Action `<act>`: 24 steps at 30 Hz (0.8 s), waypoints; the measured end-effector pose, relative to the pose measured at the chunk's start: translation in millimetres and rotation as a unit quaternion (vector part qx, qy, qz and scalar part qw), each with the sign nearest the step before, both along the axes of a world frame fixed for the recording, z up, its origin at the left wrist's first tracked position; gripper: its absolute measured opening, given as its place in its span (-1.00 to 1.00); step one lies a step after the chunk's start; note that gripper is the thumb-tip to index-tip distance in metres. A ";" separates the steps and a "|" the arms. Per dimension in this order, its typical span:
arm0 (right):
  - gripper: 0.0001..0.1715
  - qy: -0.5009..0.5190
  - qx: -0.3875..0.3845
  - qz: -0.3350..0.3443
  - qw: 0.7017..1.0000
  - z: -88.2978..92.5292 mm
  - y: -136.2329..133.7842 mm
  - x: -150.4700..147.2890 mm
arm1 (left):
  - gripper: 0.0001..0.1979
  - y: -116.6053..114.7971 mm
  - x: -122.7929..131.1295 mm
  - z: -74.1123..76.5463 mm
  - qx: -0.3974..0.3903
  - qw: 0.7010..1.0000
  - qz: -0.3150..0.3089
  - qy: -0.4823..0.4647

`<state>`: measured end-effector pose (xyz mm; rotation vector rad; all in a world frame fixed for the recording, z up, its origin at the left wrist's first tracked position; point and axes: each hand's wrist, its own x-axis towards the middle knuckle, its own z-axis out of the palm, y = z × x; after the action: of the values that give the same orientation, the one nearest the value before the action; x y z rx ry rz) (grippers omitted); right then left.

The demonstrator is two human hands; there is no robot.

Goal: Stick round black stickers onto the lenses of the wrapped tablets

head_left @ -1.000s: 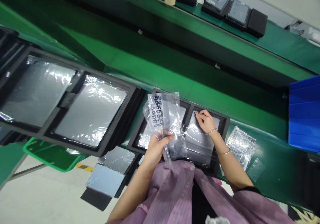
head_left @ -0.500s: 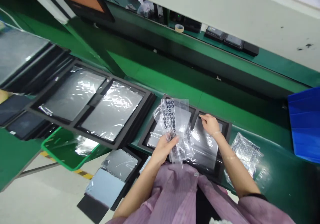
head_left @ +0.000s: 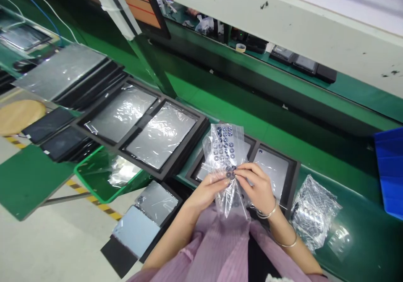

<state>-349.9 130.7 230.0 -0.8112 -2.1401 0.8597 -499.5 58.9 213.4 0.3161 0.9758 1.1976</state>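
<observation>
My left hand (head_left: 206,193) is closed on a clear plastic sheet (head_left: 236,136) with rows of black ring stickers (head_left: 225,140), held up over the left part of a dark foam tray (head_left: 295,180). At the sheet's right edge, the thumb and fingers of my right hand (head_left: 257,186) pinch at a ring sticker; the fingers partly hide it, and I cannot tell whether it is still stuck down. Behind that hand, a grey film-covered panel (head_left: 273,166) lies in the tray's right compartment, with a small dark ring (head_left: 260,151) near its upper left corner.
To the left stands a stack of foam trays (head_left: 204,126) with two film-wrapped panels. A green bin (head_left: 94,191) sits below it. Crumpled clear bags (head_left: 315,212) lie right of my tray, and a blue bin (head_left: 388,173) stands far right. More panels (head_left: 137,231) are at lower left.
My right hand has moved left from the right panel's upper corner to the sticker sheet. A small dark ring now shows at that corner. The view has shifted slightly left.
</observation>
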 end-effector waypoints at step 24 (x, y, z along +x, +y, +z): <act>-0.80 0.023 0.011 -0.044 0.999 -9.6 7.5 -28.5 | -0.84 15.2 -18.8 0.4 0.084 0.935 0.004 0.344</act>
<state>-378.4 138.2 220.4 -0.8607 -2.0550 0.8006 -518.3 74.0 213.8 0.9113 1.4733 1.1987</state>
